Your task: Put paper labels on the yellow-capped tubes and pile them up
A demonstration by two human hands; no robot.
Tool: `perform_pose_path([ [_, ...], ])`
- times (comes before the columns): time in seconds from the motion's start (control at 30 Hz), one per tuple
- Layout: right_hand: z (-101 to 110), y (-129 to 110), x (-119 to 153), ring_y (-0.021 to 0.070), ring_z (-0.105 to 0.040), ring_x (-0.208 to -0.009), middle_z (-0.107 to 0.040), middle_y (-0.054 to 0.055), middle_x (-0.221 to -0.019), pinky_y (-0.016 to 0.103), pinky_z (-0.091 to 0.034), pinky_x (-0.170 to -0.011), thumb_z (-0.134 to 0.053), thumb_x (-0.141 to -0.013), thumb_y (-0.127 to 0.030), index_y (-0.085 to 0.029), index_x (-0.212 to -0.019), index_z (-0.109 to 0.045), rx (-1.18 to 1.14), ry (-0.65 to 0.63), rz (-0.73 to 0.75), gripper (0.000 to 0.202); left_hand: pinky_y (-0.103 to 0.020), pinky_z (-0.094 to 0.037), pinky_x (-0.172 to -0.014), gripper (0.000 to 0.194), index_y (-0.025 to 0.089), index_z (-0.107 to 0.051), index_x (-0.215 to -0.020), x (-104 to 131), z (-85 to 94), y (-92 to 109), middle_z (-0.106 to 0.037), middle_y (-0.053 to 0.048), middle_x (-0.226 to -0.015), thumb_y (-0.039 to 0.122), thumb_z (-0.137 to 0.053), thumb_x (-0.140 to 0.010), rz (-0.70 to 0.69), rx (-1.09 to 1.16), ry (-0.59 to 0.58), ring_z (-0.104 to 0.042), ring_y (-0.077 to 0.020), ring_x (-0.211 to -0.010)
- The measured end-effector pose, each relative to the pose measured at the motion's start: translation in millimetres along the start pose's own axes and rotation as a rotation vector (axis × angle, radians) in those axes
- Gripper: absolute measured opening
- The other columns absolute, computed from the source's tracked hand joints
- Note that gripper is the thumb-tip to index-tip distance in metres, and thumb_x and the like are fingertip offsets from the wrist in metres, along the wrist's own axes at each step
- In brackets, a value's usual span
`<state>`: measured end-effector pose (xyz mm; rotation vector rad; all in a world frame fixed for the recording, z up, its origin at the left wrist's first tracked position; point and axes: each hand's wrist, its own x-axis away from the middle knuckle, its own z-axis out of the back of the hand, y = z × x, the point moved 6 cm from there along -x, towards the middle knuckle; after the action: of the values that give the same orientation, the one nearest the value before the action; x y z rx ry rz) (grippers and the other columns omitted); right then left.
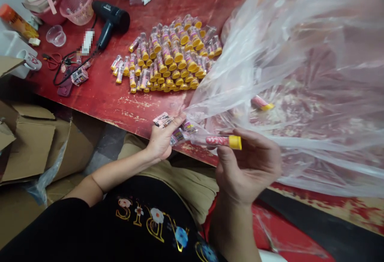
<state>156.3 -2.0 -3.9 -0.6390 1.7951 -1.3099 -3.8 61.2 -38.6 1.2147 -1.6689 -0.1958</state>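
Observation:
Close to the table's front edge, my left hand is closed on a bunch of small printed plastic sleeves, pinched under the thumb. My right hand grips a clear tube with pink contents, thumb and fingers around its yellow-capped end. The tube lies roughly level, its far end pointing at the sleeves; whether it touches them I cannot tell. Beyond my hands stands a big pile of tubes with yellow caps and printed wraps. Another pink tube lies by the large clear plastic bag on the right.
The red table has worn paint. At its back left are a dark hair dryer, a pink basket, red scissors, a mug and an orange-capped can. Open cardboard boxes stand at the lower left.

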Motion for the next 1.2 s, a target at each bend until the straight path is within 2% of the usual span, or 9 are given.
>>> perform_pose_path([
  [0.13,-3,-4,3,0.0234,-0.073,-0.094,-0.075,0.003,-0.100,0.041,-0.060,-0.083,-0.090,-0.080,-0.026,-0.031,-0.110,-0.078,0.040,-0.012,0.073,0.032,-0.030,-0.059,-0.080,0.048,0.016,-0.069,-0.078,1,0.6,-3,-0.071,0.002,-0.073,0.039,-0.105,-0.057,0.051,-0.008,-0.011,-0.070,-0.0147,-0.073],
  [0.33,1,-14,11,0.0251,-0.074,-0.092,-0.077,0.005,-0.102,0.043,-0.061,-0.081,-0.088,-0.080,-0.017,-0.031,-0.112,-0.079,0.160,0.001,0.192,0.037,-0.028,-0.059,-0.079,0.057,0.015,-0.068,-0.078,-1,1.7,-1,-0.072,0.002,-0.076,0.044,-0.107,-0.049,0.015,0.027,-0.043,-0.069,-0.0122,-0.072],
  [0.5,11,-9,12,0.0256,-0.074,-0.089,-0.076,0.005,-0.098,0.041,-0.062,-0.073,-0.091,-0.077,-0.027,-0.027,-0.104,-0.077,0.133,0.068,0.099,0.030,-0.027,-0.058,-0.072,0.056,0.015,-0.063,-0.074,-2,1.5,1,-0.068,0.003,-0.072,0.039,-0.108,-0.050,0.059,-0.026,-0.013,-0.067,-0.0119,-0.067],
  [0.63,5,-11,8,0.0232,-0.075,-0.091,-0.078,0.005,-0.098,0.038,-0.062,-0.076,-0.090,-0.077,-0.018,-0.024,-0.106,-0.078,0.115,-0.030,0.170,0.033,-0.024,-0.053,-0.063,0.062,0.016,-0.062,-0.075,-3,1.3,-2,-0.066,0.005,-0.069,0.047,-0.107,-0.045,0.036,-0.037,-0.031,-0.061,-0.0088,-0.059],
  [0.8,-3,-17,5,0.0214,-0.075,-0.095,-0.079,0.005,-0.104,0.035,-0.061,-0.079,-0.087,-0.076,-0.005,-0.024,-0.117,-0.079,0.095,-0.108,0.247,0.046,-0.024,-0.053,-0.069,0.061,0.016,-0.063,-0.073,-7,6.8,-2,-0.064,0.007,-0.068,0.047,-0.107,-0.045,-0.106,-0.061,-0.009,-0.059,-0.0073,-0.063],
  [0.93,-1,-16,6,0.0221,-0.076,-0.096,-0.079,0.005,-0.103,0.036,-0.062,-0.080,-0.087,-0.078,-0.007,-0.025,-0.115,-0.079,0.116,-0.084,0.216,0.041,-0.025,-0.054,-0.072,0.060,0.015,-0.065,-0.073,-4,5.3,2,-0.065,0.006,-0.069,0.048,-0.106,-0.046,-0.117,-0.053,-0.036,-0.060,-0.0076,-0.064],
  [1.0,2,-12,6,0.0227,-0.076,-0.098,-0.078,0.005,-0.103,0.037,-0.062,-0.082,-0.088,-0.078,-0.009,-0.025,-0.113,-0.079,0.132,-0.065,0.181,0.039,-0.027,-0.056,-0.072,0.061,0.015,-0.068,-0.078,0,2.6,2,-0.070,0.004,-0.074,0.049,-0.106,-0.045,-0.051,-0.049,-0.085,-0.064,-0.0100,-0.067],
  [1.1,7,-8,7,0.0239,-0.077,-0.100,-0.078,0.006,-0.105,0.040,-0.063,-0.085,-0.088,-0.078,-0.011,-0.024,-0.110,-0.078,0.155,-0.062,0.164,0.036,-0.031,-0.059,-0.073,0.064,0.016,-0.072,-0.091,4,0.6,-1,-0.076,0.001,-0.086,0.042,-0.108,-0.045,0.049,-0.076,-0.159,-0.070,-0.0142,-0.072],
  [1.2,10,1,10,0.0247,-0.077,-0.100,-0.079,0.006,-0.102,0.041,-0.065,-0.085,-0.089,-0.080,-0.018,-0.023,-0.107,-0.077,0.109,-0.063,0.114,0.030,-0.031,-0.060,-0.075,0.063,0.016,-0.073,-0.095,5,5.5,-1,-0.078,0.000,-0.090,0.036,-0.108,-0.046,0.017,-0.080,-0.132,-0.071,-0.0144,-0.075],
])
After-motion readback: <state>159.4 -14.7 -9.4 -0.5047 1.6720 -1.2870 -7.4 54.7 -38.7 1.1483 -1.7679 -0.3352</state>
